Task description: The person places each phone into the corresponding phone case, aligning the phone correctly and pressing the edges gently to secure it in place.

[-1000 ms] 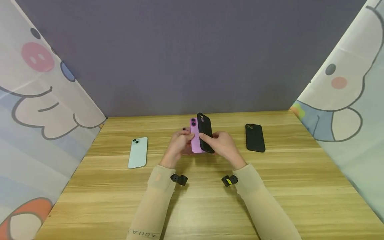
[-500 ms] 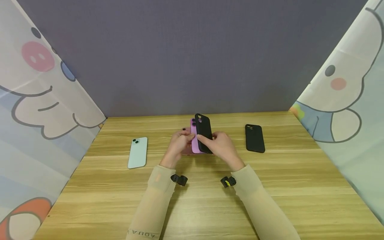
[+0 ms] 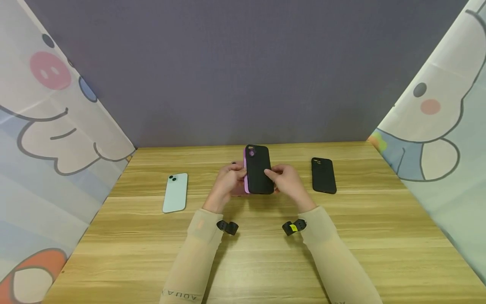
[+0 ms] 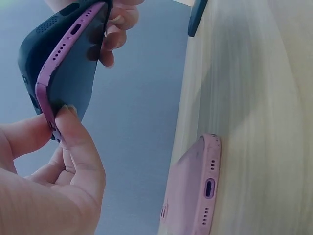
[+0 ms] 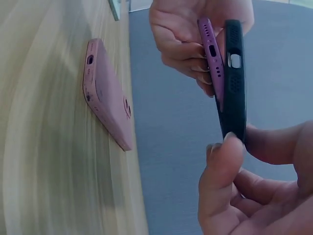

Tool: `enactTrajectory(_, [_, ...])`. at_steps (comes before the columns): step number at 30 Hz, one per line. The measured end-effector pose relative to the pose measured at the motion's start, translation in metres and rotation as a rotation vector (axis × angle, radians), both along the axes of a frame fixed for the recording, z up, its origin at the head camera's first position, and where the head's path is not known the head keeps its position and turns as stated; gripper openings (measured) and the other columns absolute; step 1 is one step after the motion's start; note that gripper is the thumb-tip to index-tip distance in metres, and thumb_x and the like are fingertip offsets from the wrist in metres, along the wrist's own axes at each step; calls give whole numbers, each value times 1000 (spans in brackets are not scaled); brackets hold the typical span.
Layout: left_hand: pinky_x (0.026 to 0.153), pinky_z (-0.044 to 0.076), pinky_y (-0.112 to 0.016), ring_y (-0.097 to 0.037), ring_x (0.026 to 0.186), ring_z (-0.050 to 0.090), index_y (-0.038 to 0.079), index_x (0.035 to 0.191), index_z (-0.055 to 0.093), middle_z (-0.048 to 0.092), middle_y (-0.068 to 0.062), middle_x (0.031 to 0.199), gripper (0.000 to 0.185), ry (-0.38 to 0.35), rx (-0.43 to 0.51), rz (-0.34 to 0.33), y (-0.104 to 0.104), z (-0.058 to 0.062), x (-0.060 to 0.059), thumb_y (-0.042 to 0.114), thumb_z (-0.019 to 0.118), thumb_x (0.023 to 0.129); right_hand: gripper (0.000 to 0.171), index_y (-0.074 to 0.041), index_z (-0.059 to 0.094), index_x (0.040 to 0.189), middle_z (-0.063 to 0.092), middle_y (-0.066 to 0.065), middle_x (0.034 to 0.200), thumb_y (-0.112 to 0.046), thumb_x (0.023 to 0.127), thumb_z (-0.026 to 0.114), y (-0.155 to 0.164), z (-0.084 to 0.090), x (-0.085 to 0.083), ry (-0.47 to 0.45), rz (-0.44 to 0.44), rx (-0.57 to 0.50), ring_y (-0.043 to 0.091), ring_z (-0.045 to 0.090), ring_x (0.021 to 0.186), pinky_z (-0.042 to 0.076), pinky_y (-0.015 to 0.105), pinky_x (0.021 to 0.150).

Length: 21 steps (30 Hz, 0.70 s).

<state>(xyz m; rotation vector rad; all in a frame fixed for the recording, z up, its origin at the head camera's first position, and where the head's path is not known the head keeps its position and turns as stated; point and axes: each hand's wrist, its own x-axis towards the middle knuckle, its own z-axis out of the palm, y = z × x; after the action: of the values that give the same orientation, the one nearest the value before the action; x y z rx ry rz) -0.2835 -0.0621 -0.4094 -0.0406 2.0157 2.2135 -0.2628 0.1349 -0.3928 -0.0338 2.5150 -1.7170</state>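
Observation:
A purple phone is held above the table by my left hand, whose thumb and fingers pinch its left edge. My right hand pinches the right edge of a black phone case, thumb on its back. The case covers most of the phone's back, with a purple strip showing at the left in the head view. In the right wrist view, phone and case meet toward the right hand's fingertips, and a wedge-shaped gap parts them at the other side. Below lies a pink phone, partly hidden in the head view.
A pale mint phone lies back up on the wooden table at the left. Another black phone case lies at the right. A grey panel stands along the back edge, with cartoon-printed sheets on both sides.
The black case has swung from a steep tilt to nearly flat over the purple phone, covering its camera side. My right hand has turned with it; the left has stayed nearly still.

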Motion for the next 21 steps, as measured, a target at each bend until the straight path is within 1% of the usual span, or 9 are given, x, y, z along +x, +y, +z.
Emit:
enactTrajectory(1, [77, 52, -40, -14, 72, 62, -6, 106, 64, 64, -3, 82, 12, -1, -4, -4, 0, 0, 0, 2, 60, 97, 39, 8, 61, 126, 62, 17, 99, -24, 103, 63, 1, -1, -1, -14, 2, -23, 22, 57, 69, 58, 44, 64])
enactTrajectory(4, [77, 52, -40, -14, 71, 62, -6, 106, 65, 64, -3, 80, 13, -3, -8, -13, 0, -1, 0, 1, 58, 98, 37, 8, 62, 124, 61, 17, 97, -22, 103, 63, 2, -1, -1, -47, 7, -81, 27, 58, 73, 57, 38, 60])
enactTrajectory(8, [75, 52, -37, -15, 71, 62, -7, 108, 64, 64, -4, 80, 14, -5, 1, -27, -1, -1, 0, 1, 56, 99, 37, 9, 61, 124, 60, 15, 95, -22, 103, 63, 3, -2, -2, -72, 13, -125, 29, 58, 74, 55, 30, 57])
enactTrajectory(12, [76, 52, -37, -14, 73, 62, -8, 111, 64, 64, -4, 81, 17, -18, 24, -45, -2, -2, -1, 3, 56, 101, 37, 9, 61, 123, 60, 13, 93, -21, 103, 63, 4, -2, -3, -91, 28, -159, 22, 57, 69, 53, 28, 56])
enactTrajectory(14, [77, 51, -36, -14, 72, 62, -6, 109, 65, 64, -3, 80, 15, -30, 45, -56, -3, -2, -1, 4, 57, 101, 36, 10, 61, 122, 61, 12, 91, -21, 103, 63, 5, -1, -2, -101, 33, -175, 20, 56, 67, 53, 28, 56])
enactTrajectory(17, [76, 52, -33, -14, 72, 63, -2, 101, 65, 65, -2, 78, 11, -49, 74, -74, -3, -1, -2, 5, 57, 102, 36, 10, 60, 121, 60, 11, 88, -21, 103, 63, 6, -2, -3, -111, 38, -200, 18, 55, 66, 53, 27, 56])
enactTrajectory(21, [72, 53, -29, -14, 73, 63, 1, 95, 64, 65, -1, 78, 12, -69, 100, -97, -5, -1, -3, 6, 57, 103, 35, 10, 60, 119, 59, 10, 86, -20, 102, 64, 7, -4, -4, -121, 44, -229, 17, 55, 65, 51, 25, 54])
